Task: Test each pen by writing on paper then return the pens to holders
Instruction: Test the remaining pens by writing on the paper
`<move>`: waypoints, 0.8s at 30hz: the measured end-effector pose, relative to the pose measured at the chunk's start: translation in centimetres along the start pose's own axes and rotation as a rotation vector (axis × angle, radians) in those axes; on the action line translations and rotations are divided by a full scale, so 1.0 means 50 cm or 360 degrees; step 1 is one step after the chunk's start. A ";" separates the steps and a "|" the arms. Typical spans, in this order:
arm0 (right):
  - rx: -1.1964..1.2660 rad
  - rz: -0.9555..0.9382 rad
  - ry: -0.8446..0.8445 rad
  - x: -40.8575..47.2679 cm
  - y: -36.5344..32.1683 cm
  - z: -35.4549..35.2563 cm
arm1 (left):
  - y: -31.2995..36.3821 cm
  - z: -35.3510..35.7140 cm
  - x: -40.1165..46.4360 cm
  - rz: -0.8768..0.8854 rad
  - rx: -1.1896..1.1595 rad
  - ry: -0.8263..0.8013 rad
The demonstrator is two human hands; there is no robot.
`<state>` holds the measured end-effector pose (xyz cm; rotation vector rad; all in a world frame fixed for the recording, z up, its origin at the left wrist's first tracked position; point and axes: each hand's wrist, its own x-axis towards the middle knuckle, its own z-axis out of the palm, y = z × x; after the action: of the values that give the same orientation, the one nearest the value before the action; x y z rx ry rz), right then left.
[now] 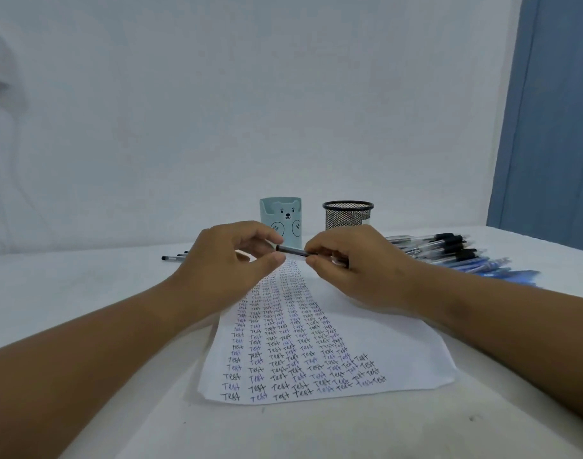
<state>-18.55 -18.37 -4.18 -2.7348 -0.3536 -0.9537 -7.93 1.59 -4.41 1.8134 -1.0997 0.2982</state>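
Note:
A dark pen [291, 250] is held level above the far end of the paper [399, 352]. My right hand [346, 260] grips its barrel between thumb and fingers. My left hand [230, 256] pinches the pen's left end, which looks like the cap. The white sheet is covered with several columns of the word "Test" in black and blue ink. Behind my hands stand a pale teal bear pen holder [285, 217] and a black mesh pen holder [348, 215]; both look empty from here.
A pile of several pens [449, 251], black-capped and blue, lies on the white table to the right of my right hand. A few more pens [172, 258] lie at the left behind my left hand. A blue panel [548, 127] stands at the far right.

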 end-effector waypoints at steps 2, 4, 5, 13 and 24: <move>-0.0031 -0.0037 0.0006 0.003 0.001 0.001 | 0.004 0.000 -0.001 0.0072 0.0038 0.0008; -0.0058 -0.0077 -0.0021 0.004 0.002 0.005 | 0.002 -0.001 -0.001 0.0097 0.0081 0.0005; -0.0064 -0.0088 -0.0030 0.003 0.001 0.006 | -0.001 -0.002 0.000 0.0094 0.0088 0.0002; -0.0013 -0.0052 -0.0056 0.006 0.011 0.005 | -0.013 -0.001 0.004 0.0046 0.0034 -0.0023; 0.0059 0.0025 -0.0094 0.011 0.041 -0.036 | 0.011 0.012 -0.006 0.0115 0.0088 -0.0037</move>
<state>-18.54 -20.74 -2.71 -2.7323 -0.3559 -0.8554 -8.67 1.17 -4.56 1.8325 -1.1853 0.3543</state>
